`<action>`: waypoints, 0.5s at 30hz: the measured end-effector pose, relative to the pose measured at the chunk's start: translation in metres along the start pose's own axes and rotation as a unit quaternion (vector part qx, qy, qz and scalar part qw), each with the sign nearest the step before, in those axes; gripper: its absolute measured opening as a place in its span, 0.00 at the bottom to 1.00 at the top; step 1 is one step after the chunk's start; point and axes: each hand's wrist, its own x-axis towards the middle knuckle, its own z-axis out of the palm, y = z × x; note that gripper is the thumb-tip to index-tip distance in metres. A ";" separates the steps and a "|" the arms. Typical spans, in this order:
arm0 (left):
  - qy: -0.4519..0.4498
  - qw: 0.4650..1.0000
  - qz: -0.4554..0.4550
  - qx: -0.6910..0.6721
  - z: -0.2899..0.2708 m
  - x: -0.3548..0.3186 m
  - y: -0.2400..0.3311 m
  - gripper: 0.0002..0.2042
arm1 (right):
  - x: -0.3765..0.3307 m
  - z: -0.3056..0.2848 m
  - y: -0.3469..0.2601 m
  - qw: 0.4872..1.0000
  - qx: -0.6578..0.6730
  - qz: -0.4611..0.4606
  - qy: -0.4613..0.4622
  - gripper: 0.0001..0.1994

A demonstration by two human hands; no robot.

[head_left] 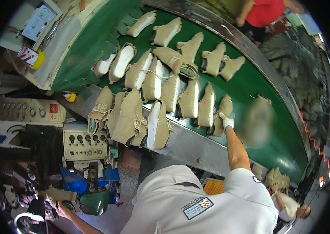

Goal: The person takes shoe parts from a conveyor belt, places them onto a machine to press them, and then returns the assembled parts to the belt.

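"Where's that tan shoe (225, 104)?"

"Right of the frame's centre, beside other shoes (206, 106); the gloved right hand (227, 121) grips it."

"And the left hand (61, 210)?"

"Lower left, near some machinery (30, 217). I can't tell whether its fingers are closed."
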 end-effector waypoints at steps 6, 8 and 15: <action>-0.003 0.999 -0.016 -0.042 -0.009 -0.002 0.005 0.25 | 0.004 -0.015 -0.026 0.959 0.220 0.095 -0.153 0.29; -0.015 0.999 -0.034 -0.032 -0.006 0.004 0.006 0.25 | 0.039 -0.023 0.017 0.960 0.246 -0.001 -0.131 0.27; -0.006 0.999 0.046 0.018 0.007 -0.014 -0.010 0.27 | -0.148 -0.102 -0.138 0.925 0.124 -0.343 -0.107 0.30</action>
